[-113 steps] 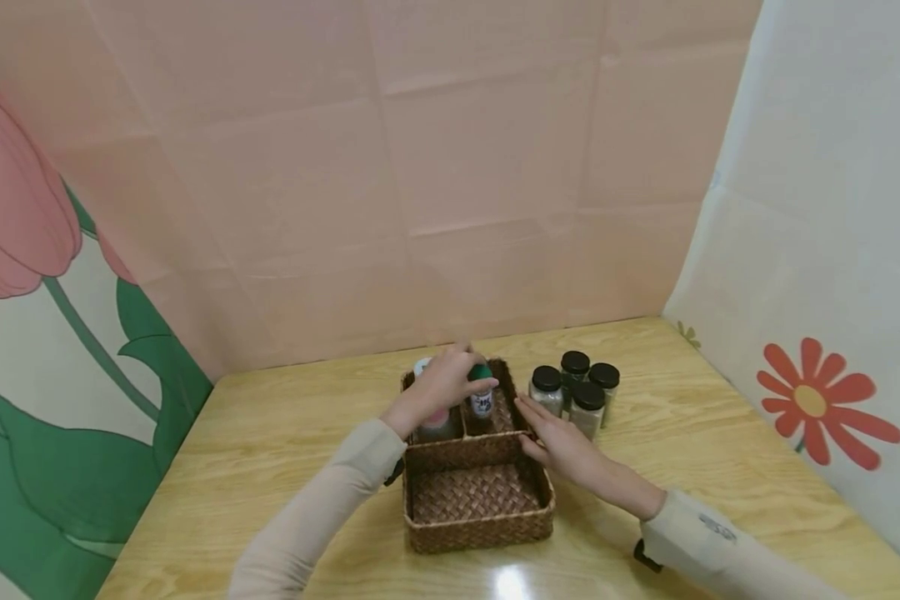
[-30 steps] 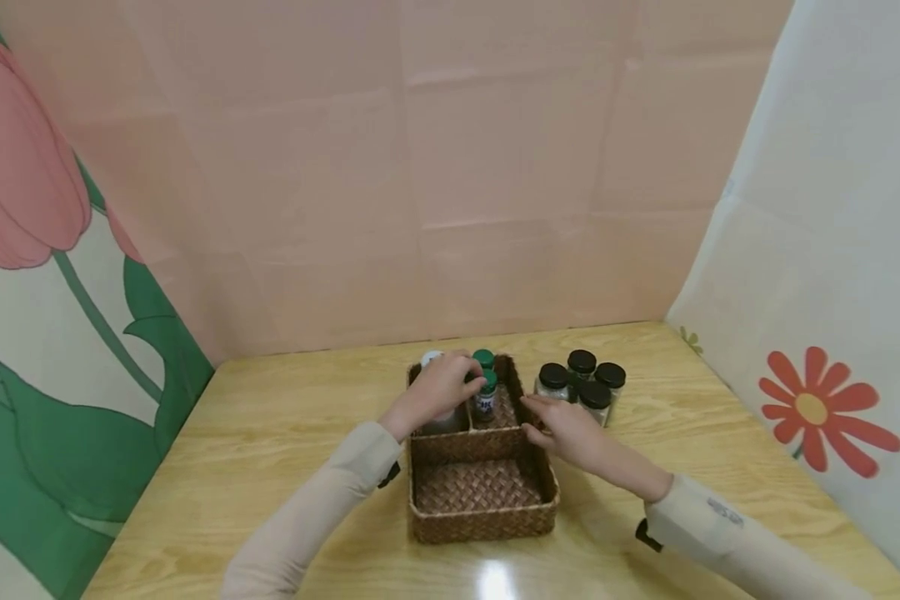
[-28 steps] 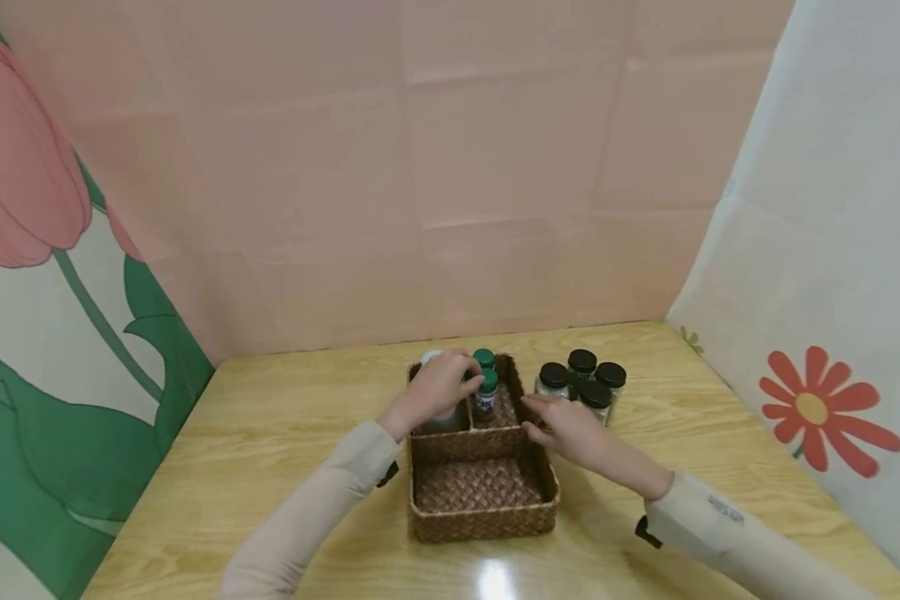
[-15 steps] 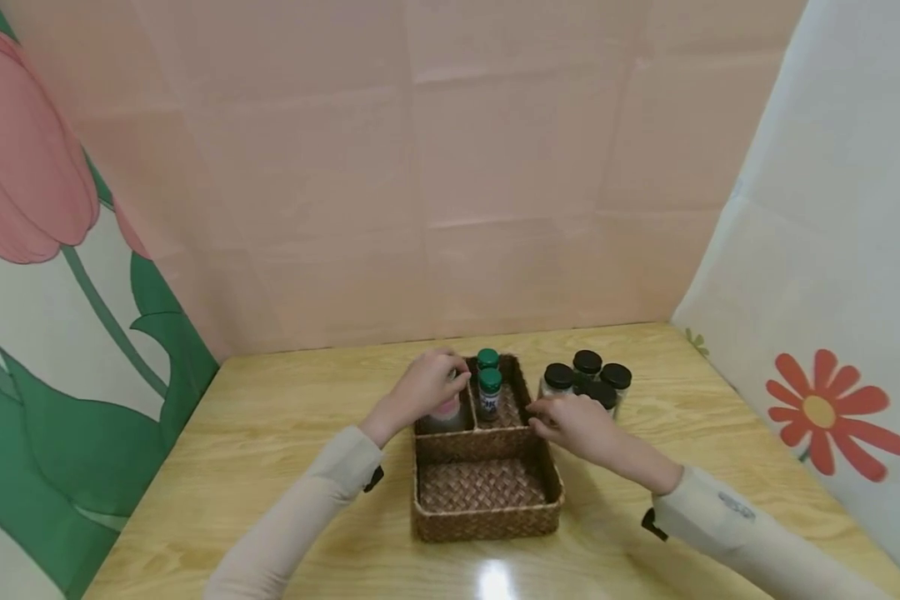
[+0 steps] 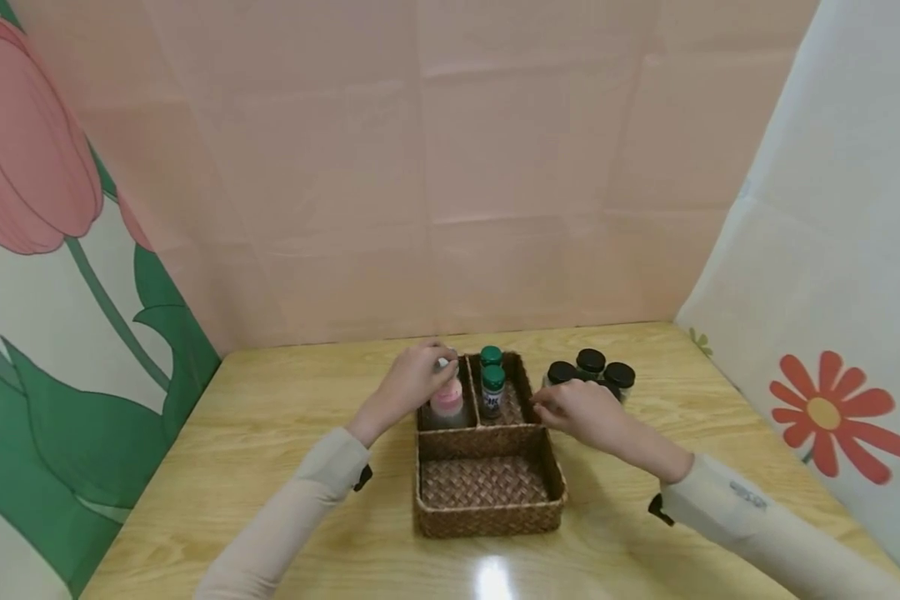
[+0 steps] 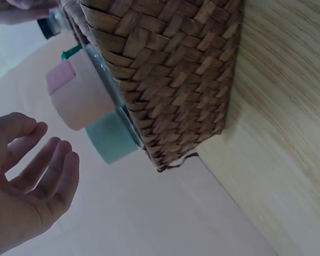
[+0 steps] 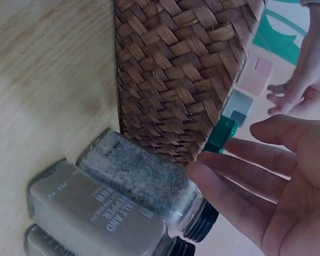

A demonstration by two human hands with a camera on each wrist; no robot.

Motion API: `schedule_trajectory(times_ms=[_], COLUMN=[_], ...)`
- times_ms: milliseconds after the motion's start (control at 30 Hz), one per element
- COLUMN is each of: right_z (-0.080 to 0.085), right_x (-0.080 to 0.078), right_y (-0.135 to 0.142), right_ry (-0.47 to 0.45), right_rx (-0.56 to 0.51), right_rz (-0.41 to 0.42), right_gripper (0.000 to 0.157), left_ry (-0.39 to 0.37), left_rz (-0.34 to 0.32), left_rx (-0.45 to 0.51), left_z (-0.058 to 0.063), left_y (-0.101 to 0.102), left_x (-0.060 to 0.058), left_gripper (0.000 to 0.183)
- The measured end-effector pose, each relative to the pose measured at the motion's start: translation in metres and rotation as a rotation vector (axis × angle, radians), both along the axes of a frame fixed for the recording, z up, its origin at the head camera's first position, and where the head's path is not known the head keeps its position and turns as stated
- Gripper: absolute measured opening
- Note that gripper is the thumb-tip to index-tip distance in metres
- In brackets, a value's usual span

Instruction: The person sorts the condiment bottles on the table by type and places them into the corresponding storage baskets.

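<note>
A brown woven basket (image 5: 487, 523) has one wide front compartment and two back compartments. Two green-capped shakers (image 5: 492, 392) stand in the back right compartment. In the back left one are a pink-capped bottle (image 5: 447, 396) and, behind it, a bottle with a pale green cap (image 6: 112, 136). My left hand (image 5: 407, 385) hovers above these bottles; the left wrist view has its fingers loosely bent, holding nothing, apart from the caps. Close to the basket's right rim is my right hand (image 5: 596, 417), with relaxed fingers (image 7: 250, 176) and nothing held. Whether its fingertips touch the rim, I cannot tell.
Several black-lidded jars (image 5: 619, 377) stand on the wooden table (image 5: 307, 392) right of the basket, partly behind my right hand. One is a salt and pepper jar (image 7: 96, 208); another jar (image 7: 138, 170) has speckled contents. A pink backdrop (image 5: 435, 208) hangs behind.
My left hand gripped the front green-capped shaker earlier; it has let go, leaving the shaker upright, and moved left over the pink-capped bottle. My right hand's fingers have drawn in slightly.
</note>
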State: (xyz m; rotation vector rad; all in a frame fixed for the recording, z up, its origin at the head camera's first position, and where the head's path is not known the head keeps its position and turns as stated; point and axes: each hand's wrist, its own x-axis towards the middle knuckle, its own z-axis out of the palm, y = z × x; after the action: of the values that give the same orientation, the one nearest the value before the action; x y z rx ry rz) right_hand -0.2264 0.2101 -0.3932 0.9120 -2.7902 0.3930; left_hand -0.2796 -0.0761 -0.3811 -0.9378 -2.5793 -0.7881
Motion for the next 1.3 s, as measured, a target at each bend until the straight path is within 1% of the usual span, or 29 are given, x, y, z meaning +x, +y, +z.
schedule_trajectory(times_ms=[133, 200, 333, 467, 600, 733, 900, 967, 1067, 1100, 1200, 1300], right_z=[0.002, 0.004, 0.006, 0.008, 0.011, 0.013, 0.014, 0.014, 0.012, 0.012, 0.01, 0.01], right_x=[-0.003, -0.005, -0.006, -0.008, -0.01, -0.011, -0.012, -0.012, -0.013, -0.013, -0.015, -0.017], right_y=[0.002, 0.003, 0.003, 0.004, 0.007, 0.012, 0.016, 0.017, 0.02, 0.021, 0.023, 0.025], right_ry=[0.004, 0.016, 0.039, 0.087, 0.165, 0.216, 0.266, 0.287, 0.32, 0.326, 0.338, 0.324], right_rx=[-0.01, -0.019, -0.054, -0.101, -0.149, -0.183, -0.201, -0.218, -0.241, -0.248, -0.254, -0.26], right_rz=[-0.004, 0.0, 0.025, 0.047, 0.074, 0.085, 0.092, 0.102, 0.107, 0.11, 0.102, 0.091], right_gripper=[0.012, 0.013, 0.013, 0.012, 0.011, 0.011, 0.013, 0.01, 0.003, 0.003, 0.008, 0.013], left_ry=[-0.041, -0.043, -0.023, -0.016, -0.015, -0.021, -0.049, -0.062, -0.06, -0.056, -0.056, -0.079], left_rz=[0.007, 0.015, 0.037, 0.066, 0.092, 0.12, 0.168, 0.186, 0.213, 0.223, 0.267, 0.297], left_rx=[0.028, 0.04, 0.059, 0.097, 0.129, 0.148, 0.162, 0.164, 0.154, 0.153, 0.144, 0.139], left_z=[-0.001, -0.003, -0.007, -0.01, -0.013, -0.018, -0.029, -0.036, -0.047, -0.05, -0.058, -0.062], left_y=[-0.004, -0.006, -0.013, -0.022, -0.029, -0.034, -0.037, -0.037, -0.036, -0.035, -0.033, -0.032], left_x=[0.0, 0.0, 0.002, 0.003, 0.004, 0.004, 0.005, 0.005, 0.007, 0.007, 0.008, 0.009], left_gripper=[0.019, 0.017, 0.016, 0.015, 0.013, 0.01, 0.011, 0.011, 0.012, 0.012, 0.013, 0.014])
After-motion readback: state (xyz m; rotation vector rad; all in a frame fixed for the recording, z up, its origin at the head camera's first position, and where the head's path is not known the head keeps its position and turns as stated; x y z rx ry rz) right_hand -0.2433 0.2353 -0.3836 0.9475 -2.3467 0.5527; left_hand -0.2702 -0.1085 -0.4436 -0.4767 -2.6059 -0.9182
